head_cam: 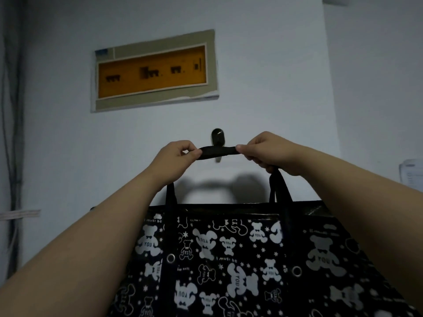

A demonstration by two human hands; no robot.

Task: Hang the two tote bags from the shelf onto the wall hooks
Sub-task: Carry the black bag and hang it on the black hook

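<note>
The wall (263,65) fills the view ahead of me, with a framed orange panel (153,70) up and to the left of the hook; the tote bag (229,259), black with white bears printed on it, hangs below the hook from my two hands, its top edge level and its body dropping out of view at the bottom; I hold it high so that the handle comes up to the hook's height. The handle (218,153) is a black strap pulled flat and taut between my hands, lying straight across the front of the hook (217,137); I judge that I keep it stretched so the middle makes a clean span to slip over the hook's tip; whether it already rests on the hook I cannot tell. My left hand (176,159) sits just left of the hook, thumb and forefinger pinched narrow on the strap's end; my right hand (267,152) sits just right of it, fingers curled tight round the strap, which drops from under that fist to the bag. A second bag is not in sight.
</note>
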